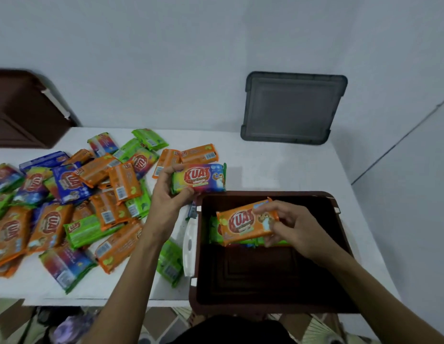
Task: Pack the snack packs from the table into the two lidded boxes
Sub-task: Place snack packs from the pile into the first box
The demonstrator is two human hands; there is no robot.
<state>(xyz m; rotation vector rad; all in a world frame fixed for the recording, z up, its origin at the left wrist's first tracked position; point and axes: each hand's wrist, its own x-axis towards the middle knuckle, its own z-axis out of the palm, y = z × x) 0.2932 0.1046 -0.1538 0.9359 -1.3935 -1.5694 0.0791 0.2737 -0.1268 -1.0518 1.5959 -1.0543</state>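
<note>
A dark brown open box [270, 306] stands at the table's near right edge. My right hand [288, 227] grips an orange snack pack [240, 223] inside the box, just above some green packs [213, 232] lying along its far wall. My left hand [166, 197] holds a rainbow-coloured snack pack [203, 178] in the air, just beyond the box's far left corner. A heap of orange, green, blue and rainbow snack packs [74, 202] covers the left half of the white table [265, 165].
A grey lid [293, 108] leans upright against the wall at the back right. A dark brown lid or box [24, 112] stands at the back left. A white latch [190, 244] juts from the box's left side, next to a green pack [170, 263].
</note>
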